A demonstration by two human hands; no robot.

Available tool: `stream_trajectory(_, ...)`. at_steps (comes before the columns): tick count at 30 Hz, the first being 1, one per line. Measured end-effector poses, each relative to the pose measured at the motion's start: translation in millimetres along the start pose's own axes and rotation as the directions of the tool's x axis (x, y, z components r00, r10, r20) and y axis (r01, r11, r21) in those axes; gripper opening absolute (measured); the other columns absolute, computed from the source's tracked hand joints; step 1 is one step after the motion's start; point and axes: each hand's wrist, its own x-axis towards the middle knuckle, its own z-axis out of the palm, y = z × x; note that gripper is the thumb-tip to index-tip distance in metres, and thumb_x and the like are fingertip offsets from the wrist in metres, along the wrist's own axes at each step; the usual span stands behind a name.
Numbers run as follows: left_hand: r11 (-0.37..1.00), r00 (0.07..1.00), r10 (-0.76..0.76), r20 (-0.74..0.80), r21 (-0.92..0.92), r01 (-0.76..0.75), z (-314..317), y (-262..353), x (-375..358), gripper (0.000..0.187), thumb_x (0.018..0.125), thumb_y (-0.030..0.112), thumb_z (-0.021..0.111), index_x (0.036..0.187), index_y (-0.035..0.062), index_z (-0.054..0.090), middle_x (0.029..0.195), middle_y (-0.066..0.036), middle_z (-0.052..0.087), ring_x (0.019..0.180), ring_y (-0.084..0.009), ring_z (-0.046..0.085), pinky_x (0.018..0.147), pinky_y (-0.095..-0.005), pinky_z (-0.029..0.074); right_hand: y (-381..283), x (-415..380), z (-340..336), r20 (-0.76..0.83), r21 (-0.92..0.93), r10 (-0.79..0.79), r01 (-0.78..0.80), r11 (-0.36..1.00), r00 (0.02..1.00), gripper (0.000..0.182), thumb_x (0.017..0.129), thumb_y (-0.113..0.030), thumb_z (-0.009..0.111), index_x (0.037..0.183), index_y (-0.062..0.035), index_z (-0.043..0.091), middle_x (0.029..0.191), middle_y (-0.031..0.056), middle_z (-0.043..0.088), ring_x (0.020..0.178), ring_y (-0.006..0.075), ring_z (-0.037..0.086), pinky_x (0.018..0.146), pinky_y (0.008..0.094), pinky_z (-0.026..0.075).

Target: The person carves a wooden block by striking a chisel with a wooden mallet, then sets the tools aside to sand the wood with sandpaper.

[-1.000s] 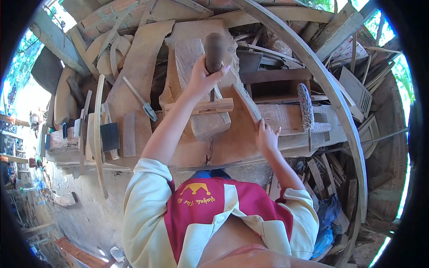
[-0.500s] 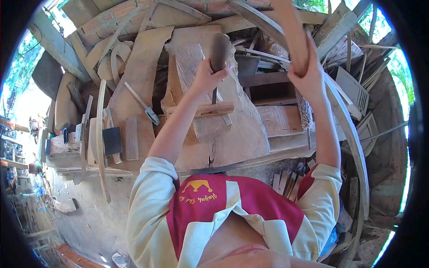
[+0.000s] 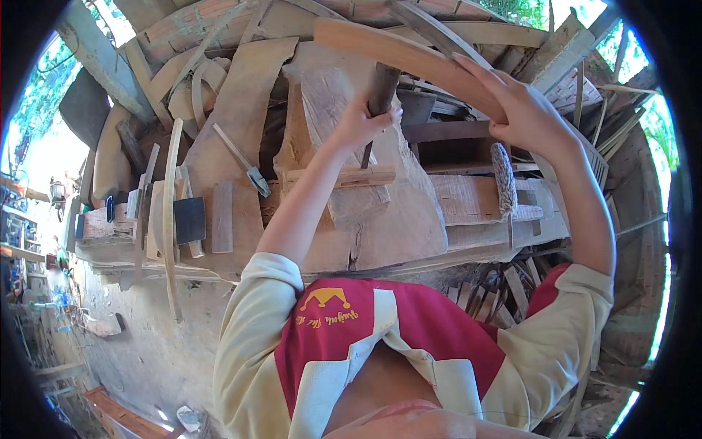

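Clock positions are read from the left hand, 12 being away from the wearer. Nearest, at 6 o'clock, is the cracked front of a wooden slab point(image 3: 413, 227). At 8 o'clock a dark rectangular block point(image 3: 191, 219) leans among boards. A timber block point(image 3: 360, 203) lies on the slab at 6 o'clock, with a narrow wooden strip point(image 3: 340, 178) across it. At 4 o'clock stands a rough grey object point(image 3: 504, 175). The chisel point(image 3: 382, 89) is tilted, its handle toward 1 o'clock and its blade meeting the strip. The left hand point(image 3: 362, 124) is closed round its handle. At 3 o'clock the right hand point(image 3: 523, 110) grips one end of a wooden bat point(image 3: 409, 62), which extends toward 12 o'clock above the chisel; contact between them cannot be determined. Farthest, at 12 o'clock, is brickwork point(image 3: 373, 9).
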Motion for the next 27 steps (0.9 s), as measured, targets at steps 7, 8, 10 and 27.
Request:
stream_trajectory(7, 0.999, 0.999, 0.038, 0.005, 0.018, -0.038, -0.8, 2.0, -3.0, 0.023, 0.074, 0.017, 0.068, 0.076, 0.0064, 0.048, 0.06, 0.002, 0.048, 0.054, -0.0067, 0.046, 0.051, -0.0222, 0.038, -4.0, 5.1, 0.0, -0.346, 0.197, 0.183, -0.12, 0.973, 0.92, 0.072, 0.066, -0.01, 0.062, 0.13, -0.0186, 0.03, 0.097, 0.0199, 0.057, 0.084, 0.0362, 0.058, 0.073, 0.0418, 0.048)
stream_trajectory(8, 0.999, 0.999, 0.041, 0.002, 0.019, -0.041, -0.8, 0.4, -1.9, 0.023, 0.074, 0.017, 0.068, 0.076, 0.0064, 0.048, 0.06, 0.002, 0.048, 0.054, -0.0067, 0.046, 0.051, -0.0222, 0.038, -1.6, 3.4, 13.4, -0.198, 0.05, -0.033, 0.043, 0.998, 0.98, 0.071, 0.066, -0.01, 0.062, 0.129, -0.0173, 0.031, 0.096, 0.0207, 0.057, 0.083, 0.0369, 0.058, 0.072, 0.0421, 0.048)
stream_trajectory(10, 1.0, 1.0, 0.025, 0.01, -0.002, -0.025, -2.3, -1.6, -2.4, 0.024, 0.073, 0.018, 0.069, 0.077, 0.0062, 0.048, 0.061, 0.002, 0.048, 0.054, -0.0069, 0.047, 0.052, -0.0222, 0.038, 4.1, 1.2, 25.9, -0.048, -0.031, -0.252, 0.251, 0.967, 0.966, 0.062, 0.065, -0.009, 0.061, 0.123, -0.0106, 0.036, 0.089, 0.0238, 0.057, 0.079, 0.0377, 0.058, 0.068, 0.0432, 0.047)
stream_trajectory(27, 1.0, 1.0, 0.008, 0.021, -0.015, -0.007, -2.0, -2.3, -2.6, 0.021, 0.074, 0.017, 0.067, 0.072, 0.0073, 0.049, 0.06, 0.002, 0.048, 0.053, -0.0064, 0.046, 0.05, -0.0218, 0.037, 16.0, -6.9, 17.0, -0.357, 0.376, 0.253, -0.109, 0.92, 0.899, 0.068, 0.061, -0.004, 0.06, 0.125, -0.0112, 0.038, 0.098, 0.0213, 0.056, 0.085, 0.0309, 0.058, 0.077, 0.0349, 0.046)
